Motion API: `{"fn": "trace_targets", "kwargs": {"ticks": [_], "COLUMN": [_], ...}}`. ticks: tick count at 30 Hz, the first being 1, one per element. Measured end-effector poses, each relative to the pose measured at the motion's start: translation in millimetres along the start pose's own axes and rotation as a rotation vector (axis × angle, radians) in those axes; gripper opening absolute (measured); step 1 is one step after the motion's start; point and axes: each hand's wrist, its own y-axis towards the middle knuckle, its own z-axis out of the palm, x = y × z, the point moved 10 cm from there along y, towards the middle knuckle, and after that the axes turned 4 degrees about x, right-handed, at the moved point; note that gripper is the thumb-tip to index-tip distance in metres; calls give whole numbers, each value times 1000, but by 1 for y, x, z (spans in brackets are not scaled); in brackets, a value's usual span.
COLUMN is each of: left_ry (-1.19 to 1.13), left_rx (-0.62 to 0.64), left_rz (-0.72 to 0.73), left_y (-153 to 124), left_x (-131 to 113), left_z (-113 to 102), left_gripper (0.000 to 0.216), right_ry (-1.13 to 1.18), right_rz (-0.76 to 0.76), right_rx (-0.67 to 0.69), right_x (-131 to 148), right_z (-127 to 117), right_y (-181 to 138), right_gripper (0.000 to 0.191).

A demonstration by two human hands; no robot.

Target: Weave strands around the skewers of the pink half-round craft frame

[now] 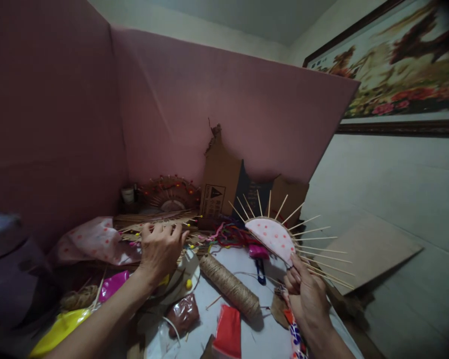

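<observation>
In my right hand [307, 294] is a half-round craft piece [273, 237], covered in white cloth with red dots. Thin wooden sticks fan out like rays from its curved edge. My thumb and fingers pinch its lower right corner. My left hand [162, 249] lies palm down over a heap of thin sticks [134, 219], some with yellow or pink tips. Its fingers are slightly apart and bent, nothing can be seen in them, and what lies under the palm is hidden. Below it sits a pale round piece [192, 269] with a yellow ball [189, 284].
A roll of twine [230, 285] lies mid-table. Around it are a brown packet [183, 314], a red packet [227, 333] and a navy clip [261, 272]. Tangled coloured strands [235, 234] and torn cardboard [220, 174] stand behind, beside a similar decorated fan [172, 197]. Dotted cloth [97, 239] lies left.
</observation>
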Motion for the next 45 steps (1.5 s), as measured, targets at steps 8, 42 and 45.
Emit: {"fn": "trace_targets", "kwargs": {"ticks": [8, 42, 45], "left_ry": [10, -28, -34], "left_rx": [5, 12, 15], "left_rz": [0, -39, -40], "left_y": [-2, -5, -5], "left_x": [0, 0, 1], "left_z": [2, 3, 4], "left_gripper": [37, 30, 30], "right_ry": [-19, -54, -53], "right_rz": [21, 18, 28], "right_rx": [-34, -45, -32], "right_x": [-4, -7, -8], "right_z": [-5, -8, -9], "right_y": [1, -5, -3], "right_gripper": [54, 47, 50]}}
